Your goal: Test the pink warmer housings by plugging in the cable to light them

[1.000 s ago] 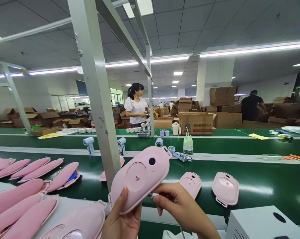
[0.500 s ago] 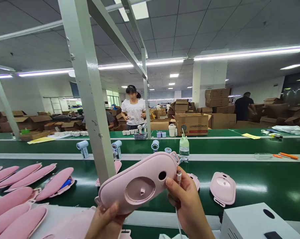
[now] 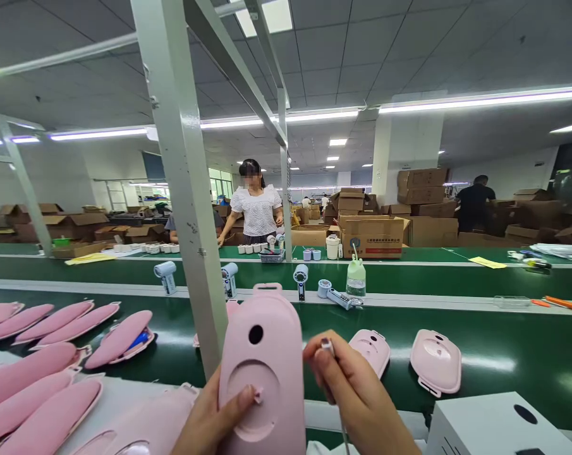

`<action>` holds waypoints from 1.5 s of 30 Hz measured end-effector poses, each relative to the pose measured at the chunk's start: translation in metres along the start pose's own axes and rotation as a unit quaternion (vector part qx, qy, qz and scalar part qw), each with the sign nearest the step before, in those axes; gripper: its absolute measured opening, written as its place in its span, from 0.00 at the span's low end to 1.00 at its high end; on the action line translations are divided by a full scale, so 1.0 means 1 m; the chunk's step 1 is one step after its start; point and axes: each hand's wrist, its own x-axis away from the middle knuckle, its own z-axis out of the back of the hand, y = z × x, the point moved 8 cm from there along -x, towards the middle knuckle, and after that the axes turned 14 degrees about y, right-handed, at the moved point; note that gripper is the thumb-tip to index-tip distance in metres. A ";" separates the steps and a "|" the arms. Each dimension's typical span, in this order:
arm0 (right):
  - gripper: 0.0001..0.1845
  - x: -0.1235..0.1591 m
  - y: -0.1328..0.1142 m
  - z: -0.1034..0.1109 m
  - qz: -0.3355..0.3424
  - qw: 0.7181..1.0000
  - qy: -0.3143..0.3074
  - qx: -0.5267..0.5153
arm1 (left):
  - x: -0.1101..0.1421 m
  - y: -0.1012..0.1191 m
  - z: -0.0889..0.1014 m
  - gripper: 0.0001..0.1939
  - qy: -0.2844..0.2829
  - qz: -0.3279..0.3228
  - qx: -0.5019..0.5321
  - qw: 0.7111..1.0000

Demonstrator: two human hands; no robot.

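My left hand (image 3: 219, 411) grips a long pink plastic housing (image 3: 280, 373) with rounded ends, held nearly upright. The housing has a dark round hole near its top and a shallow round recess, where my left thumb rests on a small tab. Just right of the housing, apart from it, my right hand (image 3: 352, 385) pinches a white cable (image 3: 330, 346) close to its metal plug. The cable hangs down below the hand. More pink housings (image 3: 58, 414) lie in rows at the left, one with something blue inside.
Two smaller pink shells (image 3: 436, 361) lie on the green conveyor belt (image 3: 504, 335). A white box (image 3: 485, 423) stands at the lower right. A metal post (image 3: 184, 189) rises left of centre. Handheld fans (image 3: 301, 278) and a green bottle (image 3: 356, 278) stand beyond. A co-worker (image 3: 257, 208) is across the line.
The pink housing has turned from slanted sideways to nearly upright. My right hand has come off it with the cable, and my left thumb has moved into the recess.
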 end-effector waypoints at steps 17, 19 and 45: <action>0.11 0.017 0.001 -0.017 0.021 0.942 -0.248 0.224 | -0.007 0.008 0.020 0.65 0.001 -0.038 -0.027 0.999; 0.11 0.019 -0.002 -0.017 0.013 0.944 -0.258 0.205 | -0.009 0.008 0.021 0.61 0.001 -0.043 -0.034 0.998; 0.15 0.017 0.009 -0.030 0.032 0.913 -0.279 0.297 | -0.010 0.013 0.024 0.41 -0.045 -0.105 -0.113 0.987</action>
